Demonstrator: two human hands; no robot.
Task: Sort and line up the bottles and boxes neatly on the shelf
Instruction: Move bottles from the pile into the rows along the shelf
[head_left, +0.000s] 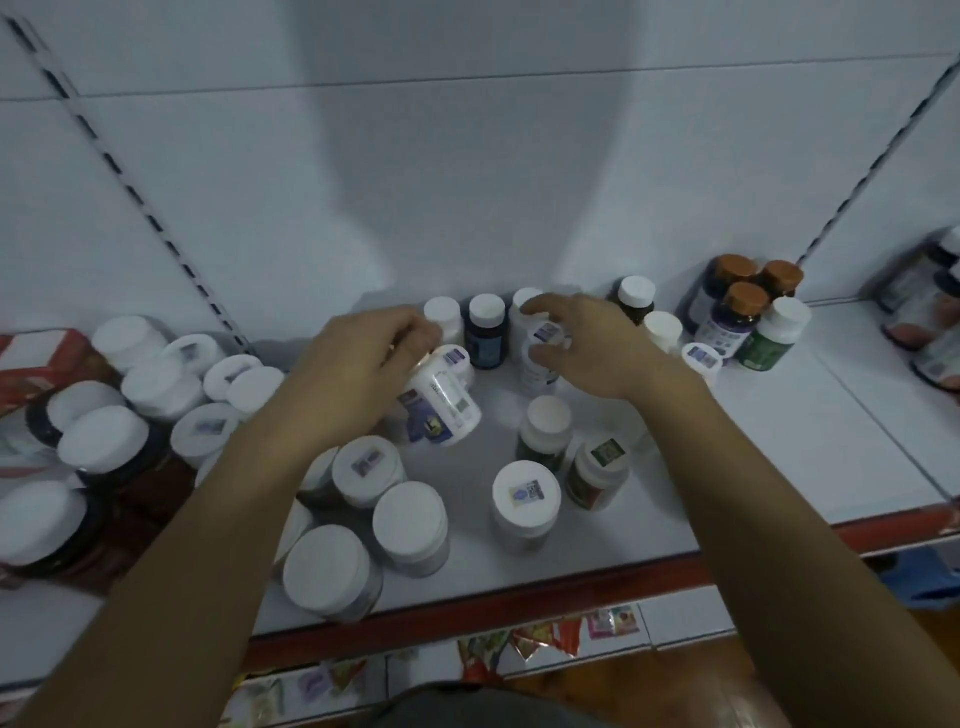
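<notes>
Many white-capped bottles stand scattered on the white shelf (779, 415). My left hand (353, 374) grips a white bottle with a purple label (441, 400), tilted above the shelf. Over a white bottle with a sticker on its cap (540, 358), my right hand (587, 343) hovers with fingers spread and curved; whether it touches the bottle I cannot tell. Behind them a dark blue bottle (485, 332) and white bottles line the back wall. Green-labelled bottles (543, 431) stand in front, next to a wide white jar (525, 496).
Large white-lidded jars (322, 569) crowd the left side, with dark jars (101, 447) and a red box (41, 364) further left. Orange-capped bottles (743, 306) and a green bottle (774, 338) stand at back right. The shelf's red front edge (519, 597) runs below.
</notes>
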